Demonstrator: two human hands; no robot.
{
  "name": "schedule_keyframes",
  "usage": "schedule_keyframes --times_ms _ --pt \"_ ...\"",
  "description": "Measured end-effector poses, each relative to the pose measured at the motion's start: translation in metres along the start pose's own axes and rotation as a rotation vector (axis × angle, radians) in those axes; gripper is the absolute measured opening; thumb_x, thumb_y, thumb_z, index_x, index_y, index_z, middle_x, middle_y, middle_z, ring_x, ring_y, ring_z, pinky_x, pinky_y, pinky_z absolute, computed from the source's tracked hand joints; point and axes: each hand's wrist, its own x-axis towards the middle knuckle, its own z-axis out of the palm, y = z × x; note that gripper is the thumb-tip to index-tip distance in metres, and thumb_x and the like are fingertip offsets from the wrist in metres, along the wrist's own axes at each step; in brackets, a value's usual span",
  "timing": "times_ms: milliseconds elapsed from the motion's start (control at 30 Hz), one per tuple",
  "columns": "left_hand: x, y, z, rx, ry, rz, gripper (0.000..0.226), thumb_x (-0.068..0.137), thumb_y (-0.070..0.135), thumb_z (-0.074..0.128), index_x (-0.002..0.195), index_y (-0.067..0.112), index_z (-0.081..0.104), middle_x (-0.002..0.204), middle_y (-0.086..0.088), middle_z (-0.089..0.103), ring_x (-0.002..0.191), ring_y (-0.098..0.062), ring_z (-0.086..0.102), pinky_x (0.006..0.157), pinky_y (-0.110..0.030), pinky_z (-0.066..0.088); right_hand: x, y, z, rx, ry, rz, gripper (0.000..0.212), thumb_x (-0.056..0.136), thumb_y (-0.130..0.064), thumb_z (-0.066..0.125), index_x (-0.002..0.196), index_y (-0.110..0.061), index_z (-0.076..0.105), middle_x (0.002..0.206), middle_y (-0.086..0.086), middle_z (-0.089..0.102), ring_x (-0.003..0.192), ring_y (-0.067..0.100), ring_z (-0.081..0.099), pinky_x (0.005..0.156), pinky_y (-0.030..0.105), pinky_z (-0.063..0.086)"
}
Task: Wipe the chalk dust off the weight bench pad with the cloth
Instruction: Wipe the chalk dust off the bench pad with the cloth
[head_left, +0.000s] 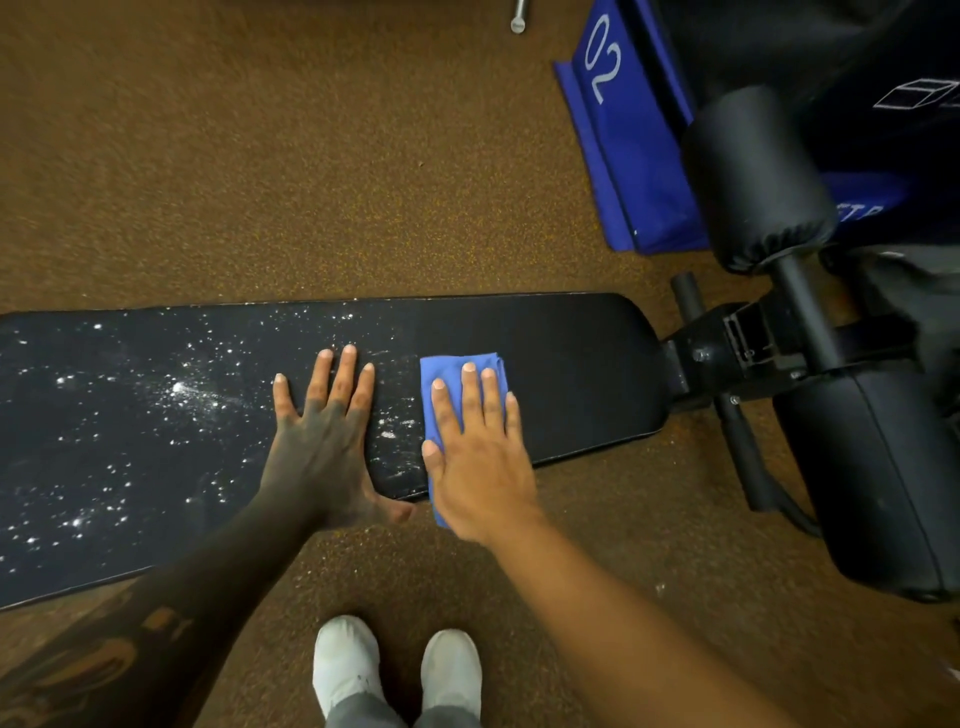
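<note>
Surface: the black weight bench pad (571, 374) runs left to right in front of me, its long axis across the view and its rounded end pointing right toward the bench frame (748, 353).
Floor: brown speckled rubber floor (260, 182) all around; my two white shoes (397, 667) stand on it near me, toes toward the pad.
Room: a black roller pad (753, 176) and a second black cushion (878, 483) sit at the right; a blue mat marked "02" (623, 135) lies far right on the floor.
Chalk dust: white chalk dust (176, 389) is scattered over the left and middle of the pad; the part right of the cloth looks plain black.
Cloth: the blue cloth (441, 374) is folded into a long strip lying on the pad right of its middle, its long axis running near to far across the pad's width, and its near end hangs over the pad's near edge.
Right hand: my right hand (478, 457) lies palm down on the cloth, fingers (470, 395) straight and close together, pointing far, pressing the cloth flat rather than gripping it.
Left hand: my left hand (322, 441) rests palm down on the bare pad just left of the cloth, fingers spread and pointing far, thumb at the near edge, holding nothing.
Arms: both forearms reach forward from near, the right one bare.
</note>
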Motion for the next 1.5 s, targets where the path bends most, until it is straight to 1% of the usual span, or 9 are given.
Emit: schedule_keyframes --times_ms 100,167,267,533,733,833,1167,1400,1500 --pt "0.001 0.000 0.000 -0.003 -0.004 -0.001 0.163 0.037 0.109 0.038 0.158 0.005 0.004 0.168 -0.015 -0.007 0.155 -0.033 -0.009 0.119 -0.070 0.004 0.006 0.001 0.002 0.002 0.010 0.005 0.069 0.093 -0.048 0.001 0.157 -0.023 -0.009 0.164 0.013 -0.016 0.149 0.031 -0.023 0.121 0.051 -0.009" --pt "0.000 0.001 0.000 -0.003 -0.007 -0.002 0.163 0.037 0.108 0.037 0.158 0.005 0.002 0.168 -0.015 -0.009 0.155 -0.033 -0.011 0.120 -0.069 0.002 0.011 0.002 0.001 -0.007 0.013 0.004 0.066 0.098 -0.046 0.010 0.157 -0.022 -0.006 0.165 0.013 -0.015 0.150 0.031 -0.021 0.121 0.051 -0.008" --pt "0.000 0.002 -0.002 0.017 -0.019 -0.016 0.164 0.036 0.108 0.035 0.157 0.006 -0.008 0.167 -0.014 -0.017 0.154 -0.033 -0.018 0.120 -0.068 -0.002 0.030 0.000 -0.006 0.007 0.011 0.007 0.065 0.103 -0.044 0.021 0.158 -0.022 -0.006 0.165 0.012 -0.015 0.150 0.031 -0.019 0.121 0.051 -0.006" --pt "-0.001 -0.014 0.002 -0.013 -0.022 0.008 0.165 0.036 0.113 0.027 0.155 0.008 -0.019 0.163 -0.013 -0.030 0.150 -0.030 -0.030 0.122 -0.062 -0.007 0.113 -0.019 -0.026 -0.002 0.025 0.020 0.063 0.104 -0.043 0.023 0.158 -0.022 -0.001 0.165 0.013 -0.012 0.151 0.033 -0.016 0.121 0.052 -0.005" --pt "-0.012 -0.031 0.004 -0.023 -0.009 0.008 0.166 0.036 0.112 0.030 0.154 0.005 -0.019 0.163 -0.015 -0.030 0.149 -0.031 -0.031 0.122 -0.060 -0.009 0.071 -0.025 -0.016 -0.017 0.044 -0.036 0.063 0.103 -0.043 0.023 0.158 -0.023 -0.001 0.166 0.011 -0.012 0.151 0.030 -0.016 0.122 0.051 -0.004" --pt "-0.016 -0.040 0.005 -0.021 -0.016 0.013 0.166 0.037 0.111 0.029 0.153 0.004 -0.021 0.162 -0.015 -0.032 0.149 -0.031 -0.032 0.123 -0.059 -0.009 0.049 -0.035 -0.009 -0.039 0.009 -0.042 0.064 0.103 -0.043 0.023 0.158 -0.023 -0.003 0.165 0.010 -0.014 0.151 0.030 -0.018 0.122 0.051 -0.004" --pt "-0.019 -0.049 0.006 -0.031 -0.008 0.033 0.165 0.038 0.110 0.033 0.154 0.005 -0.021 0.162 -0.014 -0.031 0.149 -0.031 -0.031 0.123 -0.059 -0.007 0.119 -0.051 -0.025 -0.021 0.015 0.027 0.062 0.103 -0.042 0.024 0.158 -0.024 0.000 0.166 0.011 -0.010 0.151 0.031 -0.014 0.122 0.052 -0.003" --pt "-0.020 -0.062 0.005 -0.025 -0.005 0.060 0.163 0.038 0.111 0.031 0.156 0.008 -0.016 0.164 -0.013 -0.028 0.150 -0.031 -0.028 0.123 -0.060 -0.007 0.055 -0.057 -0.012 -0.027 -0.009 -0.016 0.063 0.104 -0.043 0.022 0.157 -0.024 -0.006 0.165 0.009 -0.016 0.150 0.029 -0.019 0.122 0.051 -0.003" --pt "-0.020 -0.065 0.002 -0.027 -0.008 0.067 0.163 0.038 0.110 0.031 0.157 0.009 -0.014 0.165 -0.012 -0.026 0.151 -0.031 -0.026 0.122 -0.062 -0.007 0.060 -0.058 -0.011 -0.025 -0.008 -0.004 0.064 0.103 -0.045 0.024 0.158 -0.026 -0.003 0.165 0.009 -0.015 0.150 0.030 -0.019 0.122 0.052 -0.004"
